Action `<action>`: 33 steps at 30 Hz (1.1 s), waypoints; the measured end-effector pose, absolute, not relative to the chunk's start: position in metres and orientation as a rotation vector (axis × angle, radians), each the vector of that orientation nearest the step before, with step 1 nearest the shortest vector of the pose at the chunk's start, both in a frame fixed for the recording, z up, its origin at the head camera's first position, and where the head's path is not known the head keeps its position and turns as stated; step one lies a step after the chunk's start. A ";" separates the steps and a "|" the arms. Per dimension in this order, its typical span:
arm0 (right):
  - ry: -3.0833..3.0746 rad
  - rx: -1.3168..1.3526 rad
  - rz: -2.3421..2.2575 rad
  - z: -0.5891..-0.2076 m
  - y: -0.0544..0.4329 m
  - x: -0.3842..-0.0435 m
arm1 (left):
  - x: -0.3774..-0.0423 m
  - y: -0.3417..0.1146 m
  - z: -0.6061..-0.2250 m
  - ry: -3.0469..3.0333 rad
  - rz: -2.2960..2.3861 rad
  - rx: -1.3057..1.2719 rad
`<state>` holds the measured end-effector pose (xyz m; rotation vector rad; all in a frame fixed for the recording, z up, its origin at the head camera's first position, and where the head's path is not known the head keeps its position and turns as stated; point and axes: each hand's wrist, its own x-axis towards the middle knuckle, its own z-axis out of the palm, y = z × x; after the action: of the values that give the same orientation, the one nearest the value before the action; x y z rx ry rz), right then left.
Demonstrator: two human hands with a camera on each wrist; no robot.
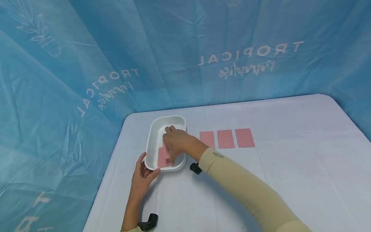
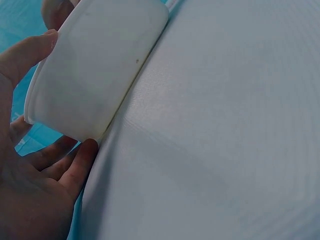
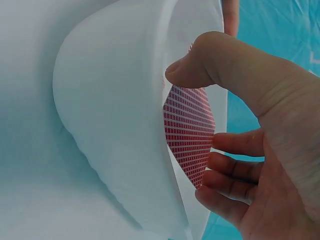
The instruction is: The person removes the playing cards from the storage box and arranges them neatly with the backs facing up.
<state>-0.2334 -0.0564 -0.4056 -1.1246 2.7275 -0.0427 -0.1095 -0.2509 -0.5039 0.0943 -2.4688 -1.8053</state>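
Note:
A white plastic tray [image 1: 150, 141] stands at the far left of the table, with red-backed playing cards [image 1: 164, 158] inside it. My left hand [image 1: 141, 182] holds the tray's near left corner, thumb at the rim and fingers along the side; the left wrist view shows this hand [image 2: 45, 185] against the tray's outer wall [image 2: 100, 65]. My right hand [image 1: 176, 141] reaches down into the tray. In the right wrist view its thumb and fingertips [image 3: 225, 202] hold a patterned card [image 3: 190, 132] from opposite sides. The hand hides part of the cards.
Three red-backed cards lie in a row to the right of the tray: the left card [image 1: 207, 138], the middle card [image 1: 225, 139] and the right card [image 1: 244, 138]. A white cloth [image 1: 290, 167] covers the table. Blue printed curtains [image 1: 174, 64] hang behind and to the left.

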 end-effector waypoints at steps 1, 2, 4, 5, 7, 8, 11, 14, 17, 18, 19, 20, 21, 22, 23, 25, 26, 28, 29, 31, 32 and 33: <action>2.732 -1.121 -0.042 -0.405 -0.055 -0.234 | -0.110 -0.251 -0.504 -2.471 -1.805 0.091; 2.736 -1.117 -0.042 -0.405 -0.054 -0.235 | -0.110 -0.250 -0.503 -2.469 -1.808 0.088; 2.737 -1.113 -0.047 -0.405 -0.051 -0.236 | -0.109 -0.250 -0.502 -2.463 -1.813 0.097; 2.735 -1.108 -0.052 -0.405 -0.050 -0.237 | -0.109 -0.250 -0.502 -2.462 -1.814 0.102; 2.732 -1.101 -0.054 -0.404 -0.047 -0.238 | -0.109 -0.249 -0.502 -2.461 -1.814 0.108; 2.729 -1.098 -0.057 -0.404 -0.046 -0.239 | -0.109 -0.249 -0.502 -2.459 -1.814 0.110; 2.727 -1.086 -0.074 -0.402 -0.041 -0.241 | -0.109 -0.249 -0.503 -2.462 -1.810 0.114; 2.728 -1.077 -0.103 -0.401 -0.036 -0.243 | -0.109 -0.249 -0.505 -2.461 -1.805 0.101; 2.733 -1.080 -0.114 -0.402 -0.034 -0.245 | -0.108 -0.248 -0.501 -2.467 -1.810 0.098; 2.735 -1.078 -0.110 -0.403 -0.034 -0.245 | -0.108 -0.248 -0.501 -2.463 -1.818 0.097; 2.735 -1.078 -0.100 -0.404 -0.036 -0.245 | -0.108 -0.248 -0.500 -2.460 -1.826 0.102; 2.737 -1.074 -0.086 -0.404 -0.037 -0.244 | -0.108 -0.248 -0.501 -2.456 -1.833 0.101; 2.738 -1.072 -0.074 -0.405 -0.038 -0.243 | -0.108 -0.248 -0.501 -2.453 -1.837 0.096; 2.740 -1.068 -0.061 -0.406 -0.039 -0.243 | -0.108 -0.249 -0.505 -2.445 -1.837 0.089; 2.740 -1.064 -0.051 -0.405 -0.039 -0.242 | -0.108 -0.249 -0.506 -2.440 -1.842 0.082; 2.745 -1.055 -0.044 -0.404 -0.040 -0.241 | -0.108 -0.248 -0.506 -2.434 -1.842 0.068; 2.751 -1.052 -0.045 -0.403 -0.039 -0.241 | -0.108 -0.248 -0.506 -2.431 -1.841 0.063; 2.760 -1.048 -0.053 -0.400 -0.039 -0.242 | -0.108 -0.249 -0.506 -2.433 -1.840 0.066; 2.761 -1.043 -0.061 -0.398 -0.039 -0.242 | -0.108 -0.249 -0.506 -2.436 -1.836 0.068; 2.760 -1.034 -0.076 -0.395 -0.038 -0.244 | -0.109 -0.249 -0.505 -2.439 -1.828 0.078; 2.756 -1.030 -0.082 -0.394 -0.037 -0.244 | -0.109 -0.250 -0.505 -2.445 -1.820 0.082; 2.753 -1.026 -0.086 -0.393 -0.037 -0.245 | -0.109 -0.250 -0.505 -2.452 -1.812 0.085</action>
<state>-0.2448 -0.0368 -0.3928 -1.0261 2.7527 -0.0860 -0.1091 -0.2499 -0.5045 0.0849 -2.4520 -1.8116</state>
